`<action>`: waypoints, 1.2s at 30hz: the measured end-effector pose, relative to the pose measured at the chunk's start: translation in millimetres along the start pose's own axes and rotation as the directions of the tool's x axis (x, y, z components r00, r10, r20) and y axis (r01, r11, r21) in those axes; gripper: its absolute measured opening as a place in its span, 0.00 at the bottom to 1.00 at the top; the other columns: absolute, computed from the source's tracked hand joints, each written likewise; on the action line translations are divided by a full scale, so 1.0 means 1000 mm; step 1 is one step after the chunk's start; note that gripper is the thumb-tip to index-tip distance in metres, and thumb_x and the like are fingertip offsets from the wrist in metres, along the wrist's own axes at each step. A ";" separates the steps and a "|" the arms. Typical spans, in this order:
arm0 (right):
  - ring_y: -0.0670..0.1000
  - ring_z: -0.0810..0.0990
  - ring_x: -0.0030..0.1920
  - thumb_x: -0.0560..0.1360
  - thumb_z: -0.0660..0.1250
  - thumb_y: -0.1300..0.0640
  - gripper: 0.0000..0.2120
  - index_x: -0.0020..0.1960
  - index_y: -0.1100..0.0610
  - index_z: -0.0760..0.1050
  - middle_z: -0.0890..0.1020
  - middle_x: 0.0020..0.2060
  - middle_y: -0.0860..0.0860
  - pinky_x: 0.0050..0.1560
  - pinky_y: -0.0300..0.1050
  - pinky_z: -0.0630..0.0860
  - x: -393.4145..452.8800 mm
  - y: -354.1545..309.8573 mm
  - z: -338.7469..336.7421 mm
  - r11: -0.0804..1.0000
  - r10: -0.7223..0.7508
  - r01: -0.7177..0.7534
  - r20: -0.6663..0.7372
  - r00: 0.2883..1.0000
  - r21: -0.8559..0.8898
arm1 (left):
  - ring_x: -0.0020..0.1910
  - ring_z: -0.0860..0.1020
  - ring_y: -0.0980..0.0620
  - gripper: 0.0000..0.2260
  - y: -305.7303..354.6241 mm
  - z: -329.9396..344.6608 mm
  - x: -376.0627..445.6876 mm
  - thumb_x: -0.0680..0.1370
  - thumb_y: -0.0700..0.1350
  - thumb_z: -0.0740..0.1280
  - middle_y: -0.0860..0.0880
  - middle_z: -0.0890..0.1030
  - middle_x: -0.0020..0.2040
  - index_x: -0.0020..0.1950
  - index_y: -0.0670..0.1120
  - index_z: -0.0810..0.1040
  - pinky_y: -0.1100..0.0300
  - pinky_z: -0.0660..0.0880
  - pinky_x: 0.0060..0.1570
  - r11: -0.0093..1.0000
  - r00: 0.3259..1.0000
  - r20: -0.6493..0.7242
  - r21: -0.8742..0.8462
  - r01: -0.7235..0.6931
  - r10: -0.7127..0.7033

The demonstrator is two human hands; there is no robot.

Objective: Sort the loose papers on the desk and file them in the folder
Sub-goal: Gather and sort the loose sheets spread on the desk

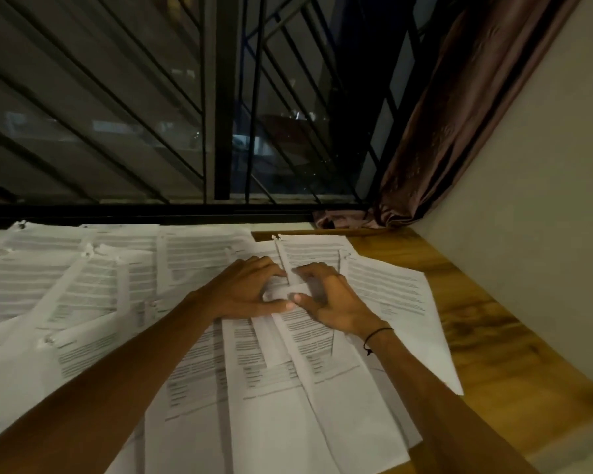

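Many printed white papers (83, 289) lie overlapping across the wooden desk (486, 323), several of them stapled at a corner. A fanned set of sheets (288, 364) lies right in front of me. My left hand (243, 292) and my right hand (332, 299) meet over the top of that set, fingers curled, pinching a folded or lifted strip of paper (290, 278) between them. A dark cord sits on my right wrist. No folder is in view.
A barred window (185, 114) runs along the desk's far edge, with a brown curtain (459, 124) bunched in the right corner. A pale wall (545, 200) borders the desk on the right. Bare wood shows along the right side.
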State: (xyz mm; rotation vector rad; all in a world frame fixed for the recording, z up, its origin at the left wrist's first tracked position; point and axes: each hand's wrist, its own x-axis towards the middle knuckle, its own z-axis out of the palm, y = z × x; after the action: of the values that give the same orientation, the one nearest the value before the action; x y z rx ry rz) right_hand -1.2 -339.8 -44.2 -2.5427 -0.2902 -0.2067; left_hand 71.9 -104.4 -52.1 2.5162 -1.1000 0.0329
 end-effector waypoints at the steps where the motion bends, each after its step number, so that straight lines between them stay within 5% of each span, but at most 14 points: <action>1: 0.50 0.72 0.69 0.78 0.69 0.37 0.28 0.72 0.48 0.71 0.76 0.67 0.48 0.72 0.54 0.68 0.000 0.001 -0.004 1.000 0.012 -0.014 -0.079 0.997 -0.026 | 0.64 0.72 0.58 0.34 0.001 -0.001 0.001 0.72 0.77 0.62 0.58 0.72 0.68 0.71 0.59 0.68 0.52 0.71 0.65 1.000 1.000 -0.013 0.008 -0.017 0.017; 5: 0.54 0.67 0.71 0.80 0.61 0.35 0.28 0.73 0.50 0.69 0.72 0.70 0.51 0.70 0.54 0.62 -0.005 0.014 -0.023 0.937 0.147 -0.213 -0.242 0.959 -0.276 | 0.66 0.71 0.59 0.35 0.009 0.000 0.011 0.73 0.76 0.61 0.58 0.69 0.71 0.73 0.59 0.65 0.53 0.68 0.68 0.997 0.994 -0.096 0.056 -0.054 0.059; 10: 0.59 0.65 0.73 0.81 0.52 0.32 0.30 0.74 0.51 0.63 0.68 0.73 0.54 0.72 0.61 0.60 -0.019 0.032 -0.013 0.870 0.241 -0.219 -0.005 0.970 -0.443 | 0.72 0.67 0.56 0.38 0.022 0.003 0.027 0.73 0.75 0.62 0.56 0.66 0.77 0.78 0.58 0.62 0.53 0.64 0.73 0.996 0.997 -0.026 0.069 -0.064 0.066; 14: 0.58 0.58 0.79 0.82 0.50 0.32 0.33 0.80 0.51 0.59 0.62 0.80 0.54 0.76 0.62 0.54 -0.024 0.032 -0.015 0.899 0.237 -0.212 0.020 0.971 -0.384 | 0.74 0.64 0.56 0.39 0.033 0.009 0.036 0.73 0.75 0.61 0.56 0.64 0.77 0.79 0.57 0.60 0.54 0.61 0.74 0.991 0.995 0.046 0.094 -0.095 0.091; 19: 0.53 0.61 0.78 0.83 0.51 0.33 0.31 0.79 0.50 0.62 0.66 0.78 0.50 0.77 0.58 0.52 -0.028 0.042 -0.029 0.926 0.235 -0.257 -0.110 0.966 -0.277 | 0.73 0.64 0.58 0.38 0.034 0.016 0.046 0.74 0.74 0.62 0.57 0.64 0.77 0.79 0.58 0.60 0.56 0.61 0.73 0.993 0.994 0.052 0.071 -0.098 0.094; 25: 0.55 0.62 0.77 0.82 0.50 0.32 0.32 0.78 0.50 0.64 0.66 0.78 0.49 0.77 0.64 0.50 -0.031 0.056 -0.028 0.902 0.233 -0.241 -0.065 0.970 -0.359 | 0.75 0.64 0.56 0.37 0.029 0.016 0.058 0.75 0.73 0.62 0.56 0.64 0.79 0.79 0.58 0.60 0.54 0.62 0.74 0.995 0.995 0.058 0.059 -0.086 0.083; 36: 0.49 0.58 0.80 0.83 0.50 0.32 0.32 0.81 0.48 0.60 0.63 0.80 0.47 0.76 0.61 0.48 0.029 0.032 -0.015 0.927 0.054 -0.040 0.026 0.998 -0.373 | 0.71 0.70 0.53 0.32 -0.022 -0.011 0.055 0.77 0.66 0.66 0.53 0.69 0.75 0.77 0.55 0.65 0.54 0.68 0.69 0.993 0.986 -0.139 0.057 0.106 -0.097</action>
State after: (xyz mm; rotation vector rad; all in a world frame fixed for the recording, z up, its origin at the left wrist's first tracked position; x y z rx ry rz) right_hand 33.4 -370.0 -42.4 -2.9303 -0.2189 -0.2144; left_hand 127.0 -124.9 -40.2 2.5802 -0.9303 0.2116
